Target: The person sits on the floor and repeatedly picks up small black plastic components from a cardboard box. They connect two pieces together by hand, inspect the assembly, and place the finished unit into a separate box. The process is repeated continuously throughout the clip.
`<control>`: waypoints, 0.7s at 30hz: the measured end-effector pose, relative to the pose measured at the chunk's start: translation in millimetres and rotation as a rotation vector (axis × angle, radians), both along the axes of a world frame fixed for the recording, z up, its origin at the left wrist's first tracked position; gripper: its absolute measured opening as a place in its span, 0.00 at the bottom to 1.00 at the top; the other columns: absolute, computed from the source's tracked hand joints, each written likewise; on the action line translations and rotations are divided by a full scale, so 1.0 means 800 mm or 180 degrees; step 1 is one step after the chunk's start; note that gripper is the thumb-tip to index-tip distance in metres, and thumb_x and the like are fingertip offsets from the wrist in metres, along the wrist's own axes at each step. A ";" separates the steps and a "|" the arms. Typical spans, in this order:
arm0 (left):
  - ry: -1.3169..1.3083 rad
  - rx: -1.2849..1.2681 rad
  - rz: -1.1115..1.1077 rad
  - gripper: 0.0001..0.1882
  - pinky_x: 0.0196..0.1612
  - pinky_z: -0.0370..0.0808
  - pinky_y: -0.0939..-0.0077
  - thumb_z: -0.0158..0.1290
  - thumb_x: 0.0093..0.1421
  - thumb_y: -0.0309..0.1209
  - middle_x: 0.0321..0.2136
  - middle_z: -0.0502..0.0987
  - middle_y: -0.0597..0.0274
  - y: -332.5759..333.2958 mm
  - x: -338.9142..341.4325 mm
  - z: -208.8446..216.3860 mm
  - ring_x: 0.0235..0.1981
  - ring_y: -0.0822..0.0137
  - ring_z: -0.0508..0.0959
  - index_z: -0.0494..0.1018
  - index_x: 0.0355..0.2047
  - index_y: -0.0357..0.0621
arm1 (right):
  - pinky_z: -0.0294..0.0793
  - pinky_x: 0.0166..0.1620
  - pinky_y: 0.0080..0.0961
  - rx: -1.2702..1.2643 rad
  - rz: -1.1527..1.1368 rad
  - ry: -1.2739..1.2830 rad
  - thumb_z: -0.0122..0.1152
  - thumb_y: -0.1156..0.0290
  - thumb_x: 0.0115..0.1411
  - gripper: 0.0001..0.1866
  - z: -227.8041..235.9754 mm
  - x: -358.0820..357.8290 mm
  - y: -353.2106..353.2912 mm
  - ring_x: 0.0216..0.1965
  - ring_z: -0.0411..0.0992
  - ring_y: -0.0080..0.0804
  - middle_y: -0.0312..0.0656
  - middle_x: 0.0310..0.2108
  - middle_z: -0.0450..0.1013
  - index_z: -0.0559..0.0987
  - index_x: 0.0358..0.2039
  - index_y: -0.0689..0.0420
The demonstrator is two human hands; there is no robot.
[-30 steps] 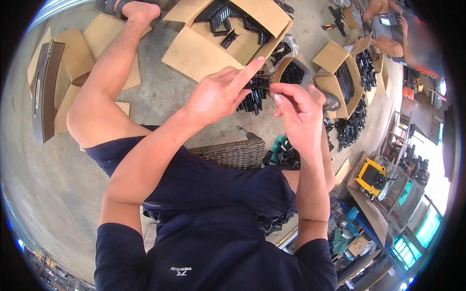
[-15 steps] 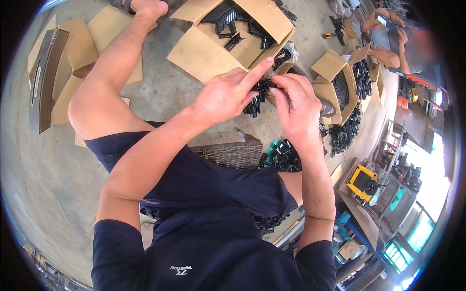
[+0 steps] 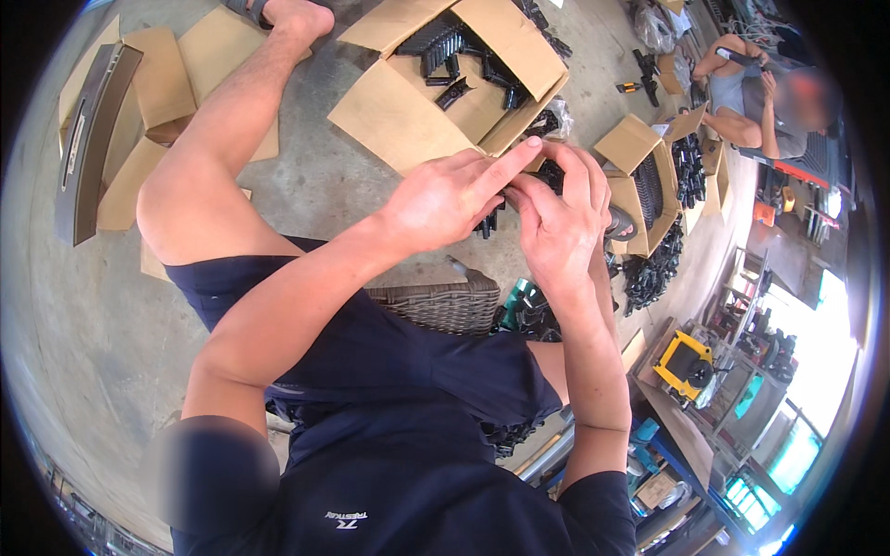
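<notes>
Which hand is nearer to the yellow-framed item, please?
Right: the right hand is up and left of the yellow-framed item in the view, and the left hand lies farther off, left of the right hand.

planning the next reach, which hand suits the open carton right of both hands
Likely the right hand: it appears nearer the open carton, while the left hand sits farther left.

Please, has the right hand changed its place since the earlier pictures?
Yes. Judged against the open cardboard box, the right hand has moved upward in the picture, nearer to the box.
</notes>
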State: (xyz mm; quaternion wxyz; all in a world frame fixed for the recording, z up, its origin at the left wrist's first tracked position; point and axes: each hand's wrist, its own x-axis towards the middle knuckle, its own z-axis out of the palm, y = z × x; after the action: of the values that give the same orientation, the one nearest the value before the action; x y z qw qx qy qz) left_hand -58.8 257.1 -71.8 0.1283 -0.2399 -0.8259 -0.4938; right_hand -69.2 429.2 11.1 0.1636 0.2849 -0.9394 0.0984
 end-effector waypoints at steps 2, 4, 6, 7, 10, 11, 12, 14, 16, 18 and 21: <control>0.0094 0.0101 -0.0022 0.49 0.35 0.81 0.61 0.68 0.50 0.24 0.35 0.81 0.55 0.001 0.001 -0.001 0.34 0.54 0.82 0.58 0.72 0.45 | 0.66 0.61 0.47 0.0028 -0.0047 0.0085 0.73 0.72 0.45 0.12 -0.007 0.004 0.001 0.58 0.70 0.43 0.36 0.53 0.74 0.87 0.33 0.48; 0.0119 0.0126 -0.0018 0.48 0.35 0.82 0.61 0.68 0.51 0.24 0.36 0.82 0.55 0.001 0.001 0.000 0.35 0.54 0.82 0.59 0.71 0.44 | 0.65 0.63 0.48 0.0086 -0.0075 0.0105 0.73 0.71 0.46 0.12 -0.009 0.006 0.001 0.59 0.69 0.42 0.36 0.53 0.74 0.87 0.34 0.48; 0.0114 0.0119 -0.0006 0.48 0.35 0.82 0.61 0.68 0.51 0.24 0.37 0.82 0.54 0.002 0.002 0.000 0.36 0.54 0.82 0.59 0.71 0.44 | 0.63 0.64 0.49 0.0171 -0.0091 0.0063 0.73 0.70 0.47 0.13 -0.010 0.008 0.001 0.59 0.69 0.42 0.36 0.55 0.73 0.87 0.37 0.47; 0.0097 0.0098 0.0005 0.47 0.35 0.82 0.62 0.68 0.51 0.24 0.38 0.82 0.53 0.002 0.003 -0.001 0.36 0.53 0.83 0.59 0.71 0.44 | 0.63 0.65 0.50 0.0227 -0.0122 -0.0004 0.73 0.70 0.47 0.15 -0.007 0.009 0.001 0.60 0.69 0.42 0.37 0.56 0.73 0.87 0.38 0.47; 0.0031 0.0124 0.0011 0.46 0.37 0.82 0.62 0.68 0.50 0.24 0.41 0.82 0.52 0.003 0.004 0.002 0.38 0.53 0.83 0.61 0.69 0.43 | 0.61 0.67 0.51 0.0317 -0.0185 -0.0155 0.73 0.70 0.48 0.18 0.007 0.013 0.000 0.61 0.68 0.42 0.38 0.59 0.72 0.87 0.42 0.48; 0.0007 0.0147 0.0010 0.45 0.37 0.82 0.62 0.68 0.50 0.24 0.42 0.82 0.52 0.002 0.003 0.004 0.39 0.52 0.83 0.61 0.69 0.42 | 0.60 0.67 0.52 0.0296 -0.0183 -0.0173 0.73 0.69 0.49 0.18 0.012 0.014 0.002 0.62 0.67 0.42 0.38 0.60 0.71 0.86 0.43 0.48; 0.0055 0.0143 0.0015 0.44 0.38 0.83 0.62 0.68 0.50 0.24 0.42 0.82 0.53 0.002 0.003 0.003 0.40 0.52 0.83 0.62 0.68 0.42 | 0.60 0.68 0.52 0.0278 -0.0185 -0.0195 0.73 0.69 0.49 0.19 0.016 0.015 0.004 0.63 0.67 0.42 0.39 0.61 0.71 0.86 0.45 0.48; 0.0150 0.0135 0.0028 0.43 0.39 0.83 0.62 0.68 0.50 0.23 0.44 0.82 0.54 0.001 0.002 0.000 0.40 0.52 0.83 0.64 0.66 0.42 | 0.59 0.68 0.52 0.0261 -0.0118 -0.0118 0.72 0.69 0.49 0.18 0.022 0.013 0.005 0.63 0.66 0.42 0.39 0.61 0.70 0.86 0.44 0.49; 0.0174 0.0139 0.0018 0.41 0.39 0.83 0.61 0.68 0.50 0.23 0.44 0.82 0.54 0.002 0.001 0.004 0.41 0.52 0.83 0.65 0.65 0.41 | 0.58 0.68 0.53 0.0361 -0.0055 -0.0051 0.71 0.69 0.49 0.17 0.020 0.010 0.007 0.64 0.66 0.42 0.38 0.61 0.71 0.86 0.42 0.50; 0.0157 0.0149 0.0015 0.41 0.39 0.83 0.61 0.68 0.49 0.22 0.44 0.82 0.54 0.002 0.002 0.004 0.41 0.52 0.83 0.65 0.64 0.41 | 0.57 0.69 0.54 0.0574 0.0030 0.0011 0.70 0.69 0.49 0.15 0.011 0.001 0.004 0.64 0.66 0.41 0.38 0.61 0.71 0.87 0.39 0.51; 0.0117 0.0141 0.0030 0.40 0.39 0.83 0.62 0.68 0.49 0.22 0.45 0.82 0.53 0.003 0.003 0.001 0.41 0.52 0.83 0.66 0.63 0.42 | 0.57 0.69 0.55 0.0501 0.0125 -0.0017 0.69 0.70 0.48 0.11 -0.001 -0.002 0.006 0.64 0.66 0.41 0.38 0.61 0.72 0.86 0.34 0.51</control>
State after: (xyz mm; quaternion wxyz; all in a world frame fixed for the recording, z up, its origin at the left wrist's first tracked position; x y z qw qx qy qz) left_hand -56.3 259.7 -71.0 0.1511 -0.2421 -0.8134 -0.5069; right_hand -70.9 433.8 10.2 0.1363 0.3150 -0.9388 0.0281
